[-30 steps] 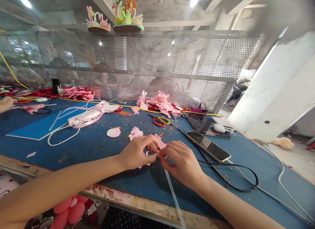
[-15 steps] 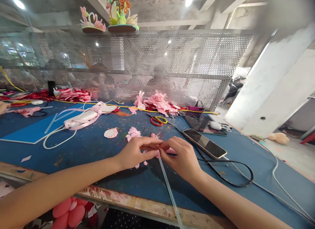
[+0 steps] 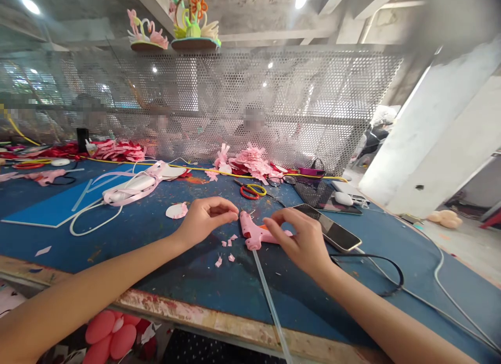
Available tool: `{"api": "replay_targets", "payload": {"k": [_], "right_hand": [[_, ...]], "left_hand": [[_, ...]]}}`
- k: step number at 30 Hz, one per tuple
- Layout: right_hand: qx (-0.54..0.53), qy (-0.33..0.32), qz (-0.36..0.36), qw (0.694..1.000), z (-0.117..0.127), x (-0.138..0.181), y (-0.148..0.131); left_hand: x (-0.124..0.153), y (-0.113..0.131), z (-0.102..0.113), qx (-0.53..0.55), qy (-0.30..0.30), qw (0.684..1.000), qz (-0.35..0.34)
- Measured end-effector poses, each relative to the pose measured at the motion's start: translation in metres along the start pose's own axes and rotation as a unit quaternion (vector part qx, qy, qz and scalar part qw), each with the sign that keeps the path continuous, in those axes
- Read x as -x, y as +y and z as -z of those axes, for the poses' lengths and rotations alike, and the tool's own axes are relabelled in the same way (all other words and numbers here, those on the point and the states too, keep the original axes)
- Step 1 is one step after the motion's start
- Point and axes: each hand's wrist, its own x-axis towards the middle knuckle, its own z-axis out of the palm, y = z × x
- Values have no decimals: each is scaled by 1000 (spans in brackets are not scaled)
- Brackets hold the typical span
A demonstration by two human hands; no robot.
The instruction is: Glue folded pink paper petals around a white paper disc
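My left hand (image 3: 205,221) hovers left of the pink glue gun (image 3: 253,239), its thumb and fingertips pinched together; anything between them is too small to make out. My right hand (image 3: 303,239) is over the glue gun's handle end, thumb and forefinger slightly apart, with nothing visible between them. The glue gun lies on the blue tabletop, nozzle pointing away from me. A long translucent glue stick (image 3: 269,297) runs from its rear past the table's near edge. Several small pink scraps (image 3: 231,258) are scattered left of it. Beside my left wrist rests a white disc with pink trim (image 3: 177,211).
Red and yellow scissors (image 3: 252,191) lie beyond the glue gun. A phone (image 3: 332,228) with cables is at the right. Pink petal-like pieces (image 3: 252,160) are heaped by the mesh screen (image 3: 235,93). A white power strip (image 3: 129,191) and blue board (image 3: 70,202) lie left.
My hands, fingertips together over the glue gun before, have moved apart, left and right. The glue gun is now uncovered. My left hand now hides the small pink pile behind it.
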Motion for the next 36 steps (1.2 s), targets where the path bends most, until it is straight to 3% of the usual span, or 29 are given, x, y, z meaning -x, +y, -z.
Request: {"api": "replay_targets", "payload": {"k": [4, 7, 12, 15, 19, 23, 28, 36], "right_hand": [[1, 41, -46, 998, 7, -5, 14], [-9, 67, -76, 995, 9, -8, 22], [-43, 129, -138, 981, 18, -13, 27], [-69, 170, -184, 966, 25, -17, 35], [-127, 206, -245, 939, 34, -26, 56], [-248, 110, -304, 913, 29, -32, 79], [-328, -11, -351, 877, -3, -21, 89], [-360, -63, -389, 846, -22, -8, 99]], "left_hand": [[-4, -7, 8, -16, -14, 1000, -2], [-3, -9, 7, -98, -52, 994, -26], [-1, -7, 5, -225, -162, 950, -141], [-2, -9, 5, -241, -163, 942, -167], [-3, -13, 5, -255, -150, 944, -145], [-2, -15, 4, -285, -152, 938, -128], [-3, -15, 4, -331, -192, 908, -169], [-10, -23, 11, -342, -159, 914, -152]]}}
